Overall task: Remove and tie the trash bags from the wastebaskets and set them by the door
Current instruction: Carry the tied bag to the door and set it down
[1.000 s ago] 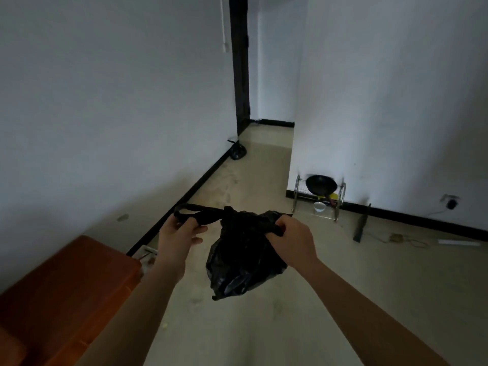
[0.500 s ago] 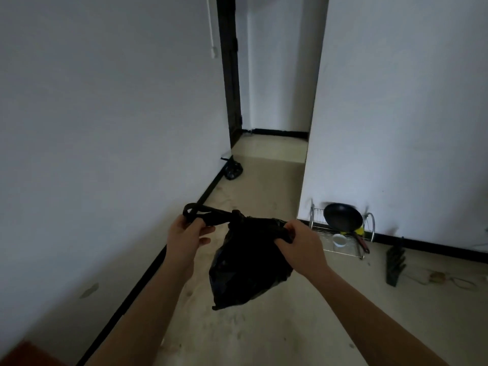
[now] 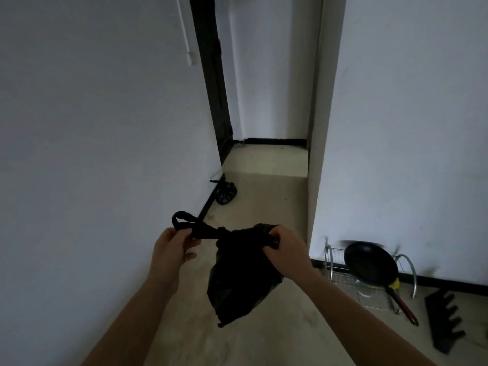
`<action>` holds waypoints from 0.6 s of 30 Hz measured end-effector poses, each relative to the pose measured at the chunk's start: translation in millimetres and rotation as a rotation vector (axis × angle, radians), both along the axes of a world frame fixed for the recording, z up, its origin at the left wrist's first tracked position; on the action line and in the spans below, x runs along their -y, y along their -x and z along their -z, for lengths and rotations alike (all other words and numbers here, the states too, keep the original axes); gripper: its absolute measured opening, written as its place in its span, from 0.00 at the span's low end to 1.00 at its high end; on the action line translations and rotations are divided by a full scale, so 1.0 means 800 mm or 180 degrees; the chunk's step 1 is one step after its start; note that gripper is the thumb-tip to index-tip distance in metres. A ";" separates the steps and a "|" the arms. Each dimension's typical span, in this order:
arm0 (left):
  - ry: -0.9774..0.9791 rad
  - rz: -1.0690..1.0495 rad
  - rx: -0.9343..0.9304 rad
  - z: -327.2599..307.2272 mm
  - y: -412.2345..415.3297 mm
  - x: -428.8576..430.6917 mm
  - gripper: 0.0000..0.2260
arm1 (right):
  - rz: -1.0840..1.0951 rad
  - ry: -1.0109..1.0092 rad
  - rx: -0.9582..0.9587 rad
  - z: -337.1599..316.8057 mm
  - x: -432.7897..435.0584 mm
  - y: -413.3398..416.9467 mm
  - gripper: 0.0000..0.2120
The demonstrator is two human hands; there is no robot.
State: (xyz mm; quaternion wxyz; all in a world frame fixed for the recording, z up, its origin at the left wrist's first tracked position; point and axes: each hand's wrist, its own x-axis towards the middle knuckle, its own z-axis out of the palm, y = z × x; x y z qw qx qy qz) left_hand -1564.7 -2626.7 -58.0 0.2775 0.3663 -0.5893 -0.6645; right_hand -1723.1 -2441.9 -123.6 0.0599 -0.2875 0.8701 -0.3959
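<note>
A small black trash bag point(image 3: 237, 281) hangs in front of me, held up by both hands. My left hand point(image 3: 173, 247) pinches one twisted handle strip that stretches out to the left and curls up at its end. My right hand point(image 3: 286, 248) grips the other handle at the bag's top right. The two strips meet at a knot above the bag's body. Farther down the corridor a second tied black bag point(image 3: 225, 193) lies on the floor against the left wall, near the dark door frame point(image 3: 211, 83).
A narrow corridor runs ahead between two white walls, with a low step point(image 3: 264, 174) up to the door area. On the right floor stand a wire dish rack point(image 3: 369, 281) holding a black frying pan point(image 3: 371, 264) and a black slotted stand point(image 3: 446, 323).
I have walked forward along the corridor; the orange furniture at lower left has left the view. The door, the far bag and the dish rack are closer. Both hands keep their grip.
</note>
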 end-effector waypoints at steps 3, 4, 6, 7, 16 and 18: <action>0.0057 -0.0120 -0.0012 -0.006 0.056 0.051 0.04 | 0.0030 -0.0018 -0.0035 -0.006 0.065 0.066 0.07; 0.0060 -0.0158 -0.0003 -0.003 0.075 0.071 0.04 | 0.0024 -0.0054 -0.0032 -0.004 0.087 0.088 0.07; 0.0069 -0.0250 0.0033 0.004 0.113 0.107 0.04 | 0.0047 -0.0109 0.0001 0.001 0.128 0.130 0.06; 0.0073 -0.0298 0.0025 0.009 0.137 0.133 0.03 | 0.0040 -0.0124 -0.0012 0.003 0.154 0.158 0.05; 0.0478 -0.0105 0.0159 0.049 0.361 0.359 0.10 | 0.0036 -0.0391 0.0036 0.028 0.360 0.382 0.06; 0.0711 0.0033 0.0170 0.046 0.419 0.403 0.12 | 0.0117 -0.0376 -0.0006 0.024 0.397 0.435 0.06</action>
